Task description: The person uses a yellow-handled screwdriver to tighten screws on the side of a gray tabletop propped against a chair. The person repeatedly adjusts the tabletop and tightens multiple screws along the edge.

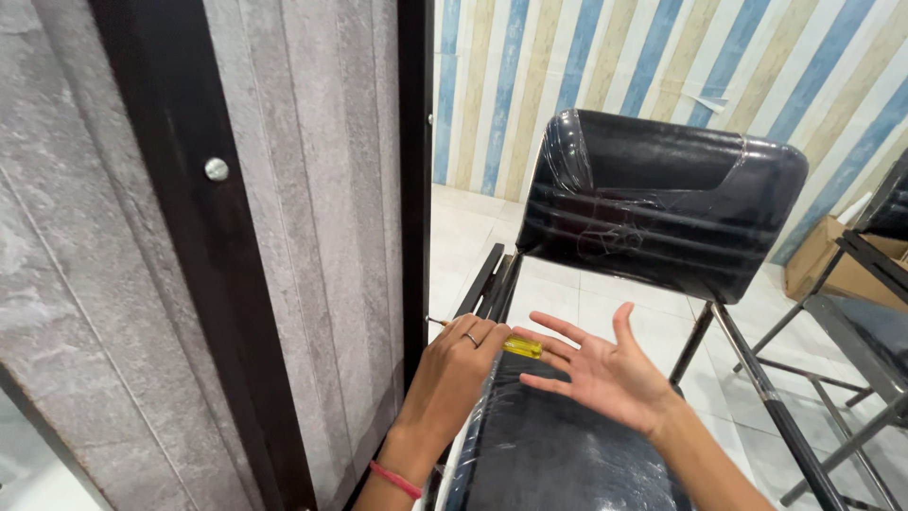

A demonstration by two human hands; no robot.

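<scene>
My left hand (452, 374) is closed around a screwdriver with a yellow handle (522, 347); its thin metal tip (437, 322) points left at the dark frame post (414, 189) of a grey panel. A ring is on one finger and a pink band on the wrist. My right hand (598, 369) is open, palm up, fingers spread, just right of the handle's end and touching nothing. Both hands hover over the black plastic-wrapped seat (558, 445) of a chair.
The chair's black wrapped backrest (662, 199) stands behind the hands on a dark metal frame (757, 378). A grey panel (312, 189) with a dark post and a silver screw head (217, 169) fills the left. A second chair (875, 284) and a cardboard box (832, 260) sit at right on the white tiled floor.
</scene>
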